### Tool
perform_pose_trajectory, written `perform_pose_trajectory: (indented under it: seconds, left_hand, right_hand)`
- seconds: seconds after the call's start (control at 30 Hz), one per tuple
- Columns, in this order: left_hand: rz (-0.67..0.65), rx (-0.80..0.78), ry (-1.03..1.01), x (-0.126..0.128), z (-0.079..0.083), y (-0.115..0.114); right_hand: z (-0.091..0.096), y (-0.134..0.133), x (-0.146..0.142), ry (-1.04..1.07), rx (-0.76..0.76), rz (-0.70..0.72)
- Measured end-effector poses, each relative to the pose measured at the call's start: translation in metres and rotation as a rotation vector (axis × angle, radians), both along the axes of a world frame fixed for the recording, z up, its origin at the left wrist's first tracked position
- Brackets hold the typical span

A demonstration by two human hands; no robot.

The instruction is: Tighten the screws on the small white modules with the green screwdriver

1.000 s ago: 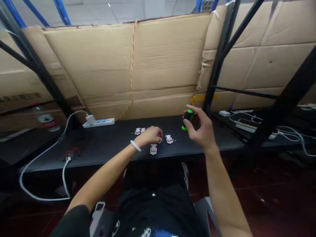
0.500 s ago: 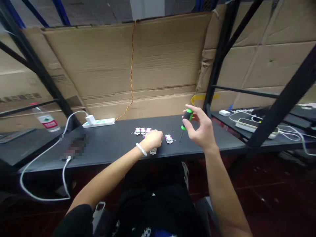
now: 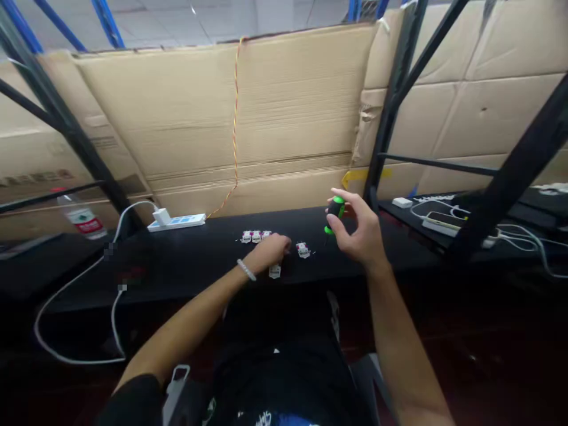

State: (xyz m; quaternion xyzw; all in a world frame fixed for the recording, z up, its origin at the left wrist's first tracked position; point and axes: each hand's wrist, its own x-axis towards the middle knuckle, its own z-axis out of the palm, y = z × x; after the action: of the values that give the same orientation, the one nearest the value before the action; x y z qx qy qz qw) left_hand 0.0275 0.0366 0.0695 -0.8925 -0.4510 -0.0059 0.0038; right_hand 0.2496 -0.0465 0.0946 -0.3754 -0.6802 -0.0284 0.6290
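In my right hand point(image 3: 360, 228) is a screwdriver point(image 3: 335, 212) with a green and black handle, gripped between thumb and fingers. Its thin shaft points down towards the tabletop and is hard to see against the black. My left hand point(image 3: 270, 251) is closed low over the table among small white parts with purple bits; its fingertips and whatever they pinch are hidden. Just left of that hand several such white parts point(image 3: 256, 236) sit in a row. One white part point(image 3: 275, 271) shows below the hand, and another white part point(image 3: 303, 250) lies between my two hands.
A white power strip point(image 3: 177, 222) with a plugged-in charger stands at the back left, its cable point(image 3: 57, 349) looping off the front edge. A bottle point(image 3: 84, 219) is at far left. Black shelf posts point(image 3: 390, 112) and cardboard point(image 3: 293, 106) bound the black table point(image 3: 190, 260).
My left hand has shifted slightly left and turned at the wrist, still closed. The screwdriver stays in my right hand, nearly unmoved. The picture's brightness has changed.
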Motion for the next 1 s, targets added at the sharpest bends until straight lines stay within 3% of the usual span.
perform_pose_trajectory:
  seconds: [0.2, 0.4, 0.53, 0.67, 1.0]
  left_hand:
    - [-0.038, -0.066, -0.357, -0.028, 0.012, -0.006]
    - [-0.059, -0.112, -0.709, -0.052, 0.009, -0.027]
    - [-0.059, -0.09, -0.795, -0.058, 0.006, -0.041]
    - [-0.066, -0.067, -0.859, -0.062, 0.005, -0.051]
    - [-0.168, 0.041, -0.941, -0.068, -0.004, -0.056]
  right_hand:
    - [-0.001, 0.0, -0.003, -0.004, -0.029, 0.049]
    - [-0.003, -0.004, -0.028, -0.117, -0.128, 0.202]
    - [-0.011, -0.003, -0.058, -0.241, -0.249, 0.25]
    - [-0.023, 0.005, -0.078, -0.307, -0.261, 0.244]
    - [-0.026, 0.005, -0.083, -0.292, -0.324, 0.206]
